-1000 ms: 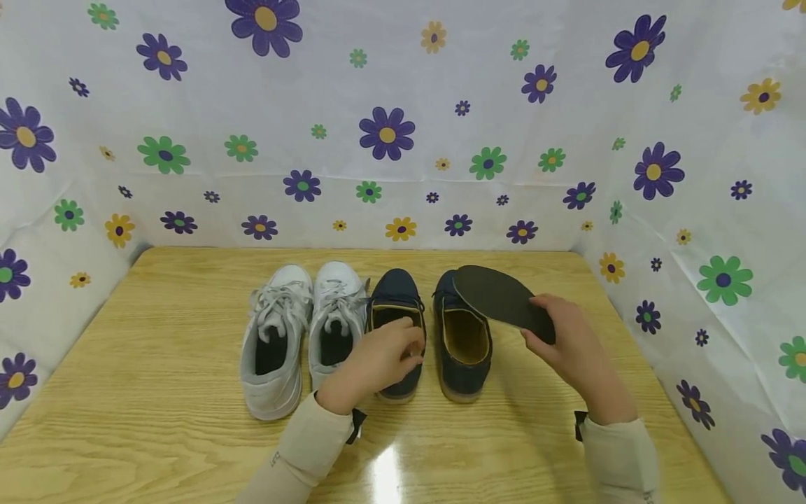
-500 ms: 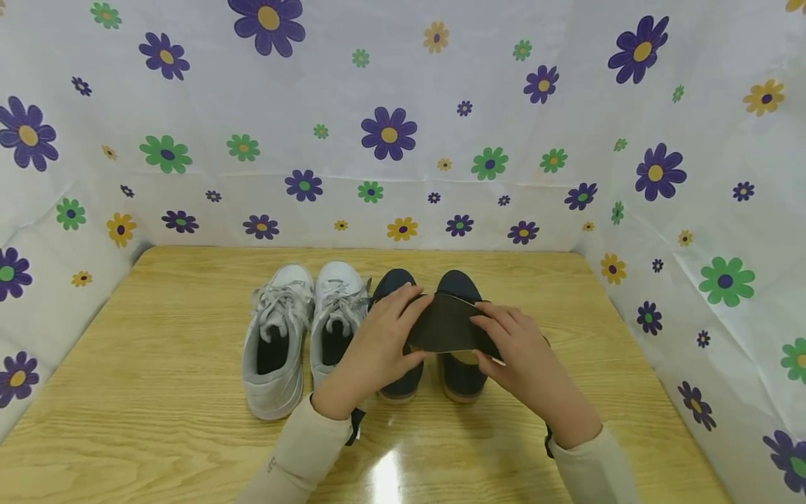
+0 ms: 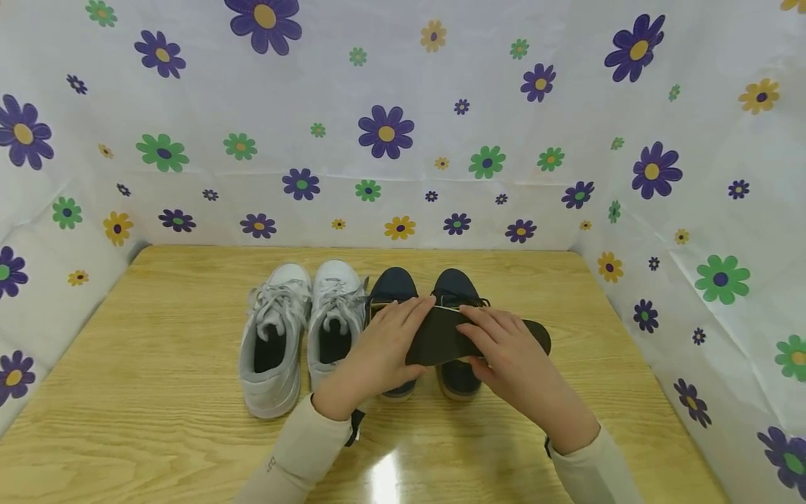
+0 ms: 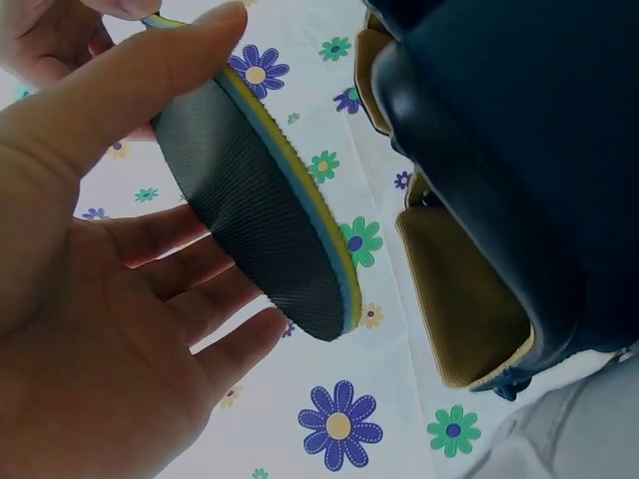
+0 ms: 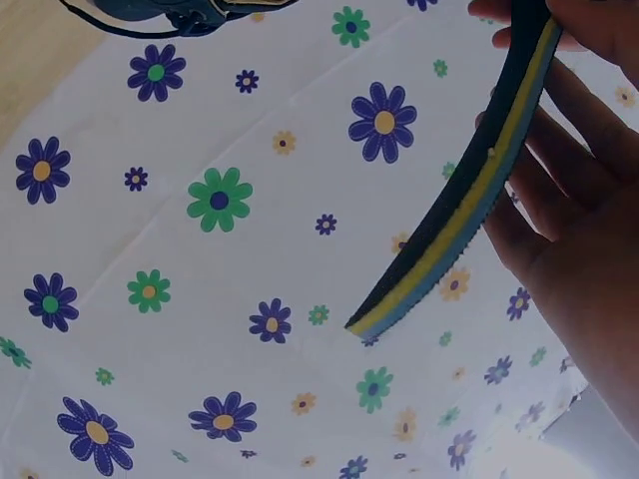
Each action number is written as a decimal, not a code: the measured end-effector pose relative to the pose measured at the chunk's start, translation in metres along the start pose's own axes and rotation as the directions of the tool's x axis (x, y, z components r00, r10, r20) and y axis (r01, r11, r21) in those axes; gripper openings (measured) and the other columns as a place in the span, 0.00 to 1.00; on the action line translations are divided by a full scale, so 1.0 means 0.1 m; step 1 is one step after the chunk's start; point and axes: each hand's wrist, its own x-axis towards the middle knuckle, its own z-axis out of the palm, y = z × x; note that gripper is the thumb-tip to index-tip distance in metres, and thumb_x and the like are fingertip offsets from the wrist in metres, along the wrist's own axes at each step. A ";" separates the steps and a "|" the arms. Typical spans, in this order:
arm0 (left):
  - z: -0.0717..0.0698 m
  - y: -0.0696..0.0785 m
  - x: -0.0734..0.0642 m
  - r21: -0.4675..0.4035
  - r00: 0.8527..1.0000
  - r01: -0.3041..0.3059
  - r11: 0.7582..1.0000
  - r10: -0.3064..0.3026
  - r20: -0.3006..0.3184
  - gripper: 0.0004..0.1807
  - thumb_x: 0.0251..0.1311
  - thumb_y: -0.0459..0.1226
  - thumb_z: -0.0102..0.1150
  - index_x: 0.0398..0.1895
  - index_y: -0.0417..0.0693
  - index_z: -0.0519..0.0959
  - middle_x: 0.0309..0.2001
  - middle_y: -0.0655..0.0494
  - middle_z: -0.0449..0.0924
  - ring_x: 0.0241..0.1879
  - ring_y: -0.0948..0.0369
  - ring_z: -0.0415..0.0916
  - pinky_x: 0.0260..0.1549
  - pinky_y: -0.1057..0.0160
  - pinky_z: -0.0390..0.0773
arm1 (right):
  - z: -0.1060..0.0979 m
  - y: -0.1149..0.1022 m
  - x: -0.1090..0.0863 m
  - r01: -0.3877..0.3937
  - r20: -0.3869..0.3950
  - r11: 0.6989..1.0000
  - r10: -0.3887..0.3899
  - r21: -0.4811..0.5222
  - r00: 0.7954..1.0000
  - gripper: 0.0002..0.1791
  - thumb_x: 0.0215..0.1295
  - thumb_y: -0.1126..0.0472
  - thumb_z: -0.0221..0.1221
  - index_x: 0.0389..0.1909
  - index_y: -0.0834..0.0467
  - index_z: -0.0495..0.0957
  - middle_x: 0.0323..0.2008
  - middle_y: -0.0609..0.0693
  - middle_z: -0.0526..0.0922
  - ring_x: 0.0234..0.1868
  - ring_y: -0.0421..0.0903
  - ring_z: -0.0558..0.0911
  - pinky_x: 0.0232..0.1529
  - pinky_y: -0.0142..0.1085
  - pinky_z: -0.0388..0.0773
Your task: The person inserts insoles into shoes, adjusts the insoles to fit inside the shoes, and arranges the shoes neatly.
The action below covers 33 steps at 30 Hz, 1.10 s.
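Observation:
Both hands hold one dark insole (image 3: 434,337) crosswise above a pair of navy lace-up shoes. My left hand (image 3: 376,346) pinches its left end, the thumb on the near edge and the fingers at the far edge. Around the middle to right part, my right hand (image 3: 513,360) grips it the same way. A yellow and blue layered edge shows on the insole (image 4: 245,190) in the left wrist view. Beneath the hands, the left navy shoe (image 3: 394,281) and right navy shoe (image 3: 455,282) stand side by side, their openings largely hidden.
Left of the navy shoes stand two white sneakers, the left sneaker (image 3: 267,392) and the right sneaker (image 3: 334,271), toes pointing away. All rest on a wooden table (image 3: 157,350). A flower-patterned cloth (image 3: 252,91) encloses the back and sides.
The right hand has brought the insole leftward from the right side. My left hand, earlier over the left navy shoe, has taken hold of its other end. The insole has since lowered slightly.

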 end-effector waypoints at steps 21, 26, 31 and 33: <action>-0.41 0.11 0.27 0.241 0.965 -0.167 0.956 0.109 0.239 0.41 0.50 0.49 0.72 0.64 0.42 0.68 0.58 0.49 0.74 0.52 0.52 0.76 0.47 0.55 0.77 | 0.15 -0.19 0.19 -0.146 0.086 0.955 0.174 -0.258 0.981 0.47 0.42 0.42 0.75 0.59 0.67 0.71 0.51 0.61 0.75 0.48 0.57 0.76 0.47 0.45 0.76; -0.47 0.14 0.46 0.197 0.941 -0.251 0.948 0.191 0.280 0.32 0.53 0.45 0.70 0.60 0.44 0.72 0.54 0.52 0.77 0.48 0.55 0.78 0.43 0.56 0.78 | 0.12 -0.12 0.16 -0.181 0.051 0.962 0.195 -0.203 0.980 0.41 0.43 0.45 0.75 0.52 0.68 0.72 0.44 0.60 0.75 0.43 0.56 0.77 0.45 0.42 0.78; -0.47 0.08 0.69 0.048 0.897 -0.331 0.942 0.299 0.324 0.23 0.58 0.39 0.65 0.58 0.47 0.75 0.51 0.56 0.79 0.47 0.57 0.78 0.46 0.58 0.77 | 0.04 0.05 0.12 -0.293 0.087 0.953 0.287 0.070 0.954 0.27 0.51 0.52 0.72 0.46 0.64 0.75 0.39 0.55 0.77 0.38 0.51 0.79 0.35 0.40 0.79; -0.45 0.05 0.80 -0.012 0.875 -0.354 0.935 0.336 0.349 0.22 0.60 0.38 0.64 0.58 0.48 0.75 0.53 0.56 0.78 0.51 0.57 0.76 0.54 0.56 0.73 | 0.02 0.14 0.10 -0.350 0.124 0.923 0.333 0.160 0.935 0.22 0.53 0.52 0.71 0.42 0.62 0.77 0.35 0.52 0.77 0.32 0.46 0.77 0.30 0.38 0.77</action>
